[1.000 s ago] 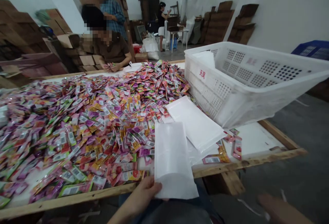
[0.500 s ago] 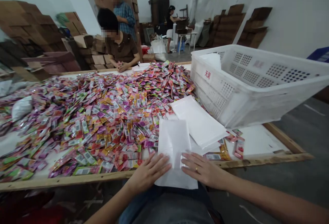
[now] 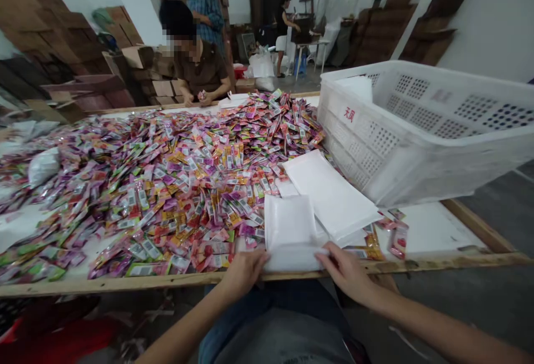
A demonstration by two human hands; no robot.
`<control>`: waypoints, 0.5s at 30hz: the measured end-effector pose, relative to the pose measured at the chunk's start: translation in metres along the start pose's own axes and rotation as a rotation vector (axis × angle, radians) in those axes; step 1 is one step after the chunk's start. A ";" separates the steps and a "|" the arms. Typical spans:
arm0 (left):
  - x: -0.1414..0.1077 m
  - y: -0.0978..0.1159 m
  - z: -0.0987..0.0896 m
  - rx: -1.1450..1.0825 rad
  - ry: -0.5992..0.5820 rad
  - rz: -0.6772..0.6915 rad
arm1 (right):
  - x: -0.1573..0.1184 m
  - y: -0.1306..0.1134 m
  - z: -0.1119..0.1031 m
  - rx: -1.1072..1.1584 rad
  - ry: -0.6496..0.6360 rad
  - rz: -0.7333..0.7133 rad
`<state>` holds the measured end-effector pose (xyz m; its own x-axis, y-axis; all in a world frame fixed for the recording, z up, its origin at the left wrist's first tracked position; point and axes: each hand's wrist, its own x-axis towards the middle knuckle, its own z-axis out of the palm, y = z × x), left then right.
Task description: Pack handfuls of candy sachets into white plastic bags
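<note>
A white plastic bag (image 3: 290,222) lies at the table's front edge, its near end folded up in a band. My left hand (image 3: 245,272) pinches the left end of the fold. At the right end, my right hand (image 3: 346,272) grips the fold between thumb and fingers. Flat white bags (image 3: 334,197) are stacked just beyond, to the right. A wide heap of small colourful packets (image 3: 179,186) reaches close to my left hand.
A white perforated crate (image 3: 375,136) stands at the right of the table. A wooden rim (image 3: 125,284) runs along the front edge. Across the table a person (image 3: 204,72) handles packets. Two more people and stacked cartons (image 3: 50,30) are behind.
Both hands have gone from lying flat on the bag to gripping its near end, which is now folded up. The view has shifted slightly, and the person opposite now holds packets visibly.
</note>
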<state>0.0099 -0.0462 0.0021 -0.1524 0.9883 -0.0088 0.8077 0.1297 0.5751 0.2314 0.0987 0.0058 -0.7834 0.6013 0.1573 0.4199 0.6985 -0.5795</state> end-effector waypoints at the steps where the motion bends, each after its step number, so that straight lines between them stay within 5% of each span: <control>1: 0.007 0.003 -0.001 -0.035 0.016 -0.081 | 0.006 -0.002 0.000 0.033 0.013 0.116; 9: 0.033 0.001 -0.001 -0.480 0.039 -0.492 | 0.031 -0.002 -0.005 0.627 -0.308 0.829; 13: 0.037 0.014 -0.007 -1.106 -0.179 -0.559 | 0.038 -0.013 -0.020 1.054 -0.432 1.003; 15: 0.036 0.025 -0.009 -1.492 -0.221 -0.571 | 0.041 -0.023 -0.026 1.196 -0.375 1.007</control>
<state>0.0194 -0.0078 0.0239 -0.0363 0.8497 -0.5260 -0.5893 0.4069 0.6979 0.2017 0.1169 0.0461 -0.5617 0.3566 -0.7465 0.3680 -0.7004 -0.6116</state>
